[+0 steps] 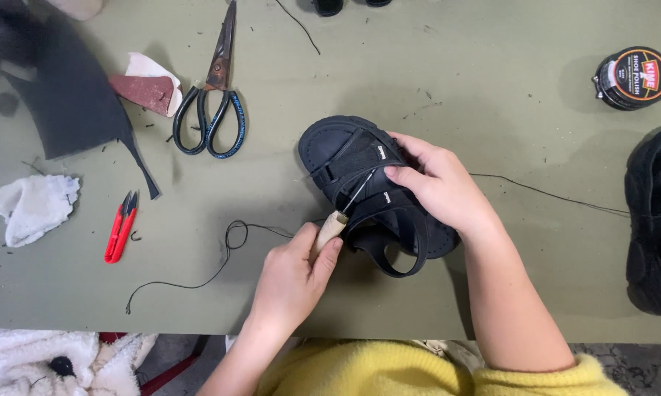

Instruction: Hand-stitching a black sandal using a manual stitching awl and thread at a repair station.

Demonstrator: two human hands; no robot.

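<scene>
1. The black sandal (367,194) lies mid-desk (448,81), long axis running upper-left to lower-right.
2. Right hand (437,187) presses its straps, fingers curled over them.
3. Left hand (294,282) – fingers closed on a wooden-handled awl (338,220) – points up-right into the strap.

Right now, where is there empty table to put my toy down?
The widest bare stretch lies between the scissors, the sandal and the polish tin. Another bare patch runs along the near edge, below the red snips. The far left is crowded with black material, sandpaper and a rag.
</scene>
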